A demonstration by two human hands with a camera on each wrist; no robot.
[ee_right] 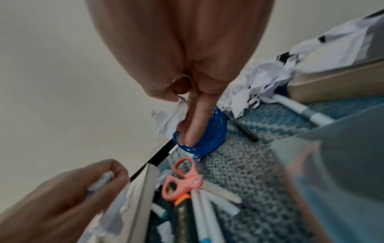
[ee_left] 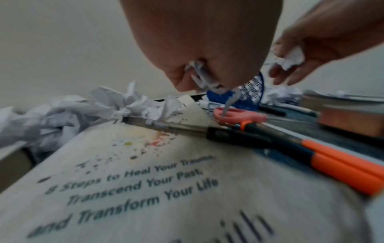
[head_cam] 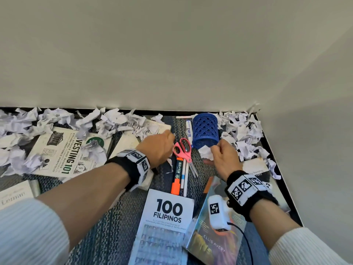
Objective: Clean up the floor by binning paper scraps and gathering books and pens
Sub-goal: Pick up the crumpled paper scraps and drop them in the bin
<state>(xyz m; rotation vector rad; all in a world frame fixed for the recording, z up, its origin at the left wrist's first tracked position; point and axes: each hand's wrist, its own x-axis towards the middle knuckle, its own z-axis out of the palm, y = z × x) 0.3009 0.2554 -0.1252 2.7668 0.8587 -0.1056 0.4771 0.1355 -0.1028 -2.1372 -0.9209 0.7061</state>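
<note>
Crumpled white paper scraps (head_cam: 57, 119) lie along the wall and in the right corner (head_cam: 244, 131). My left hand (head_cam: 166, 140) pinches a small bunch of scraps (ee_left: 202, 74), its fingers curled round them above a pale book (ee_left: 166, 180). My right hand (head_cam: 216, 149) grips another crumpled scrap (head_cam: 205, 152) just in front of the blue lattice pen holder (head_cam: 205, 131), which lies on its side. Between the hands lie pink scissors (head_cam: 182, 150), an orange highlighter (head_cam: 176, 177) and white pens (head_cam: 184, 176). Books lie around: Investing 101 (head_cam: 63, 155), 100 Filipinos (head_cam: 166, 222) and an Ellis Avery book (head_cam: 208, 243).
The floor is blue-grey carpet (head_cam: 107, 217) that meets a plain wall (head_cam: 172, 54) with a black skirting strip; a second wall closes the corner on the right. Another white pen (head_cam: 189, 129) lies beside the holder. More books lie at the left edge (head_cam: 13, 194) and under my right wrist (head_cam: 256, 167).
</note>
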